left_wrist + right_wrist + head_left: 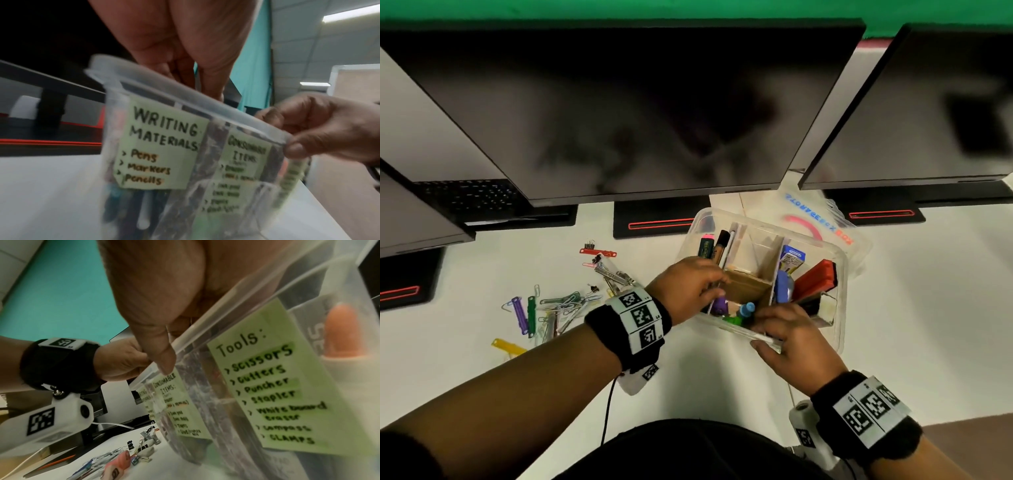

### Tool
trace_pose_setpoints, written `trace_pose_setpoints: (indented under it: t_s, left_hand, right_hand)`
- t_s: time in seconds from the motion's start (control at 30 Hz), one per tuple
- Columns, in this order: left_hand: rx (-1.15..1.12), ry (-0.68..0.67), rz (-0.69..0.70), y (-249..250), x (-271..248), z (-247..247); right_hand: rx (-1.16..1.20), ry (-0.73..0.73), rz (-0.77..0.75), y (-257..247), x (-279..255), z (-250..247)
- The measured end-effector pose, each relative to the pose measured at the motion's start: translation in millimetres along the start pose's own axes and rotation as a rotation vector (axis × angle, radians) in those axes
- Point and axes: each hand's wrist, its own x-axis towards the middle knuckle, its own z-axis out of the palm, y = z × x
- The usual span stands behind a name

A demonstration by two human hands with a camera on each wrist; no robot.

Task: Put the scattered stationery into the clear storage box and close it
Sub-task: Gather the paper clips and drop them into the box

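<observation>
The clear storage box (840, 274) stands open and looks tilted, with its lid (825, 222) lying behind it. Cardboard dividers split it; markers, a red eraser block and a blue item sit inside. Green labels (162, 146) on its front wall (226, 305) name the compartments. My left hand (714, 287) reaches into the left compartment and pinches what looks like a thin pen; its fingertips (205, 91) go behind the rim. My right hand (763, 332) grips the near rim, thumb outside (296, 149). Scattered clips and fasteners (558, 305) lie left of the box.
Dark monitors (637, 113) stand close behind the box, their black bases (654, 219) on the white desk. A keyboard (465, 198) lies at the back left. The desk's edge runs near my right wrist. More clips (115, 457) show in the right wrist view.
</observation>
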Motion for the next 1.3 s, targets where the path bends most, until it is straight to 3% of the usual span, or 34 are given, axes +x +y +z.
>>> trace_pose_setpoints:
  t_s: [0.1,0.17,0.23,0.33,0.43,0.53,0.73,0.9,1.03,1.13,1.3]
  left_hand:
    - [-0.100,0.333,-0.159,-24.2,-16.8,-16.6]
    - [-0.092,0.456,-0.332,-52.3,-33.0,-26.6]
    - [-0.027,0.398,-0.479,-82.9,-52.0,-27.0]
    - [0.074,0.080,-0.532,-107.0,-75.6,-9.3]
    - [0.091,-0.167,-0.524,-101.3,-82.2,11.7]
    - [0.138,-0.164,-0.528,-94.8,-76.9,22.3]
    - [0.172,-0.328,-0.463,-94.7,-77.7,41.2]
    - [0.133,-0.199,-0.426,-88.8,-76.2,36.8]
    - [0.063,0.157,-0.412,-63.9,-64.5,0.2]
    - [-0.047,0.353,-0.282,-26.4,-48.8,-25.3]
    - [-0.078,0.182,-0.035,19.8,-14.6,-14.0]
  right_hand:
    - [0.006,-0.024,0.000,2.2,1.8,-1.0]
    - [0.009,-0.033,0.001,2.9,2.9,-1.9]
    - [0.013,-0.041,-0.006,3.4,4.3,-1.4]
    - [0.025,-0.047,0.001,2.3,6.2,-1.0]
    - [0.010,-0.063,-0.010,2.3,9.3,-1.1]
    - [0.015,-0.085,-0.017,3.2,12.1,-1.7]
    - [0.050,-0.116,-0.014,1.6,14.3,-3.5]
    - [0.066,-0.118,-0.004,0.2,13.9,-5.0]
    - [0.076,-0.132,0.012,-0.7,14.4,-6.4]
    - [0.086,-0.142,0.016,-1.1,15.4,-6.9]
    - [0.085,-0.154,0.030,-2.9,16.8,-8.8]
